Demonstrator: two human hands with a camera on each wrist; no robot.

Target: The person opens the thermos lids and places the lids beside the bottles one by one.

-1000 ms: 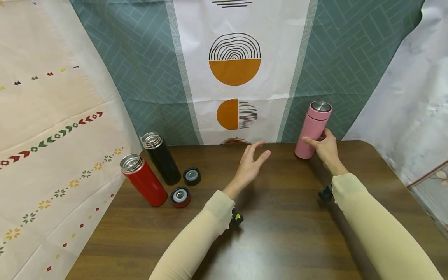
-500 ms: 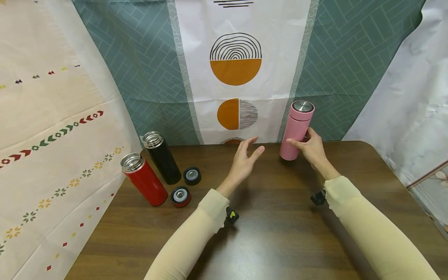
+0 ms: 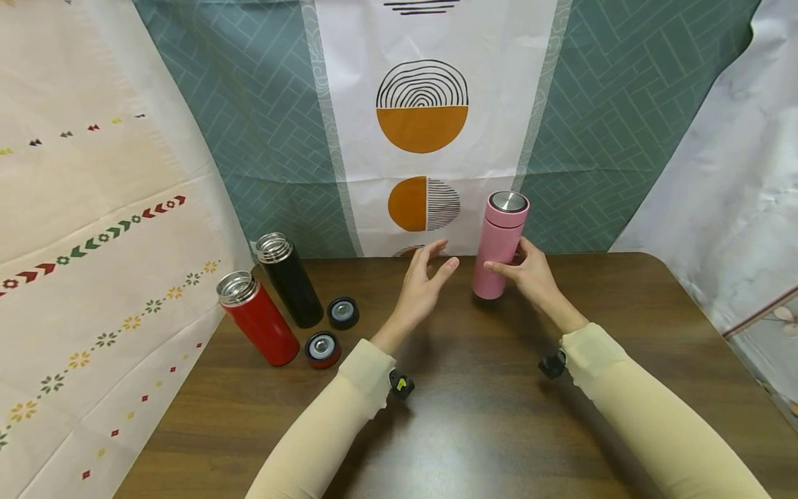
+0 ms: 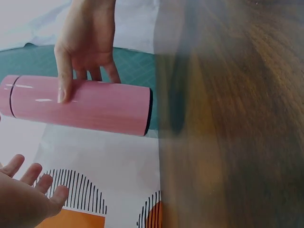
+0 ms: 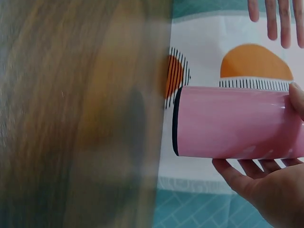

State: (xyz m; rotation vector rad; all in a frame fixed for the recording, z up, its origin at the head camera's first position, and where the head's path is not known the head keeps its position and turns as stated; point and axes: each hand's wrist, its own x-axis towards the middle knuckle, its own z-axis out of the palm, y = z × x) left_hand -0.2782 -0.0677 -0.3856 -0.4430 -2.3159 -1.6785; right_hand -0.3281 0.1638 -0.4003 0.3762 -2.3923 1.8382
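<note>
My right hand [image 3: 530, 277] grips a pink thermos flask [image 3: 499, 249] with a steel-topped lid, thumb on one side and fingers behind. In the left wrist view the flask [image 4: 85, 104] hangs just off the table, its dark base showing. My left hand [image 3: 420, 284] is held in the air to the left of the flask, fingers spread and holding nothing. In the right wrist view the right hand [image 5: 275, 190] wraps the flask's body [image 5: 232, 123], and fingers of the left hand [image 5: 278, 19] appear apart from it.
At the left of the wooden table [image 3: 486, 430] stand a red flask [image 3: 262, 322] and a black flask [image 3: 291, 287], both with uncovered steel mouths. Beside them lie a black lid [image 3: 343, 313] and a red-rimmed lid [image 3: 322, 348]. A patterned cloth [image 3: 424, 159] hangs behind the table.
My right hand has carried the pink flask leftward and somewhat nearer. My left hand has drifted a little to the left. The red and black flasks and both lids stay put.
</note>
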